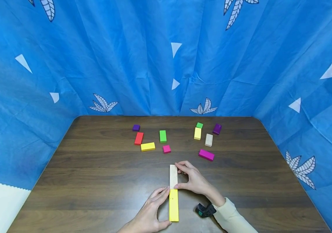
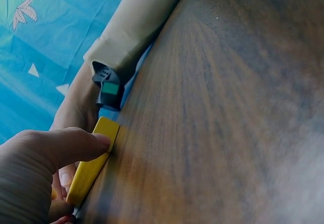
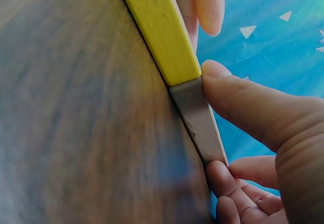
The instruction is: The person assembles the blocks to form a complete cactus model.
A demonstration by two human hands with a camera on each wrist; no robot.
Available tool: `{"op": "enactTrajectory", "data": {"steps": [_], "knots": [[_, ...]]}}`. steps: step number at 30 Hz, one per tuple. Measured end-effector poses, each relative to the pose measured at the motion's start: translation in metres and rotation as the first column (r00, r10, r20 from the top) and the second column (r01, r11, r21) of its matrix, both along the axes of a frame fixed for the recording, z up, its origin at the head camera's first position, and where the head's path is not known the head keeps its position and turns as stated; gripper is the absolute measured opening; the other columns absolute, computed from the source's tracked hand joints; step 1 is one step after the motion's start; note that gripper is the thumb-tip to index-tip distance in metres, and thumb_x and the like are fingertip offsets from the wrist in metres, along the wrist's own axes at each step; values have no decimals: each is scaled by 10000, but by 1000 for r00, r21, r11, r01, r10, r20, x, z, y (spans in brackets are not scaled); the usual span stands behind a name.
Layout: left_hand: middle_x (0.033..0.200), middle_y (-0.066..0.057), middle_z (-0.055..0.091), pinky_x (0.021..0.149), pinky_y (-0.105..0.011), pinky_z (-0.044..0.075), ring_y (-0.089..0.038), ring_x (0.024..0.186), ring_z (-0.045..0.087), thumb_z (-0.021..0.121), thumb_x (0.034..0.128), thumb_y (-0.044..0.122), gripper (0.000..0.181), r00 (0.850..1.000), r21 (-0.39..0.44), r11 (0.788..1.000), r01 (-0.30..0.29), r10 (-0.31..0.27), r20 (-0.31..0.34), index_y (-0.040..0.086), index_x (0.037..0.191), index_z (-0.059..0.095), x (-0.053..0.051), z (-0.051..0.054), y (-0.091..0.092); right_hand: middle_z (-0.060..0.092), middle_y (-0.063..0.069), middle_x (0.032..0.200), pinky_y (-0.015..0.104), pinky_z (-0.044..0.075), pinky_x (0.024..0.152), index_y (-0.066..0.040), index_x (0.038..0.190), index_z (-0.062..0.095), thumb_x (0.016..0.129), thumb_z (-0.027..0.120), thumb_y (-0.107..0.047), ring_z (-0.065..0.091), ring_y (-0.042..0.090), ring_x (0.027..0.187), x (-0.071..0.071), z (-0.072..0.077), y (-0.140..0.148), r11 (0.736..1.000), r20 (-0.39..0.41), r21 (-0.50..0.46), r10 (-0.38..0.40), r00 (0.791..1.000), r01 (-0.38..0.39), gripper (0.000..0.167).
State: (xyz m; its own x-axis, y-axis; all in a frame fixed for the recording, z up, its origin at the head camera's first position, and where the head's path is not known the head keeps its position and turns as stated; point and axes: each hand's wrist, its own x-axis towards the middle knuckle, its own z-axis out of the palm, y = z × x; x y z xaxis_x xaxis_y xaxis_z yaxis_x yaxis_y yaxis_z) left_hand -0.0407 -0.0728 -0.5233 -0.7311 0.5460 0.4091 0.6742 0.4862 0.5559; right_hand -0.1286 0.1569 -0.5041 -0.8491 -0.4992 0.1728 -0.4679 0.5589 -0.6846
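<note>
A long yellow wooden block [image 1: 173, 205] and a pale, whitish wooden block [image 1: 173, 176] lie end to end in a straight line on the table. My left hand [image 1: 151, 210] grips the yellow block lengthwise, thumb at its near end and fingertips by the joint. With my right hand [image 1: 194, 181] I hold the pale block: thumb close to the joint, fingers round the far end. In the right wrist view, the yellow block [image 3: 162, 37] meets the pale block [image 3: 200, 120] with no visible gap. The left wrist view shows my thumb on the yellow block [image 2: 91, 171].
Farther back on the wooden table [image 1: 96, 181] lie several loose blocks. To the left are a red block [image 1: 138, 138], a yellow one [image 1: 148, 147] and a green one [image 1: 162, 136]; a magenta block [image 1: 206, 155] lies right. A blue curtain [image 1: 160, 64] hangs behind.
</note>
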Motion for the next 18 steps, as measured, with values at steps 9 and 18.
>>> {"op": "enactTrajectory", "data": {"steps": [9,18], "knots": [[1402,-184,551,990,-417,514,-295,1300,497,907,556,230,974,1000,-13,1000,-5,5,14,-90,1375,487,0,1,-1,555,54,1264,255,488,840,-4,1383,530,734,850,-345,575,93,976,0,1,-2,1000,7,9,-23,1000,23,800],[1403,-170,555,996,-415,508,-285,1306,495,891,574,229,931,1000,-15,1000,-19,19,-2,-82,1363,507,0,-1,-1,556,67,1277,234,467,811,5,1390,519,747,844,-316,580,107,969,0,0,-2,1000,-1,-2,-24,1000,24,788]]}}
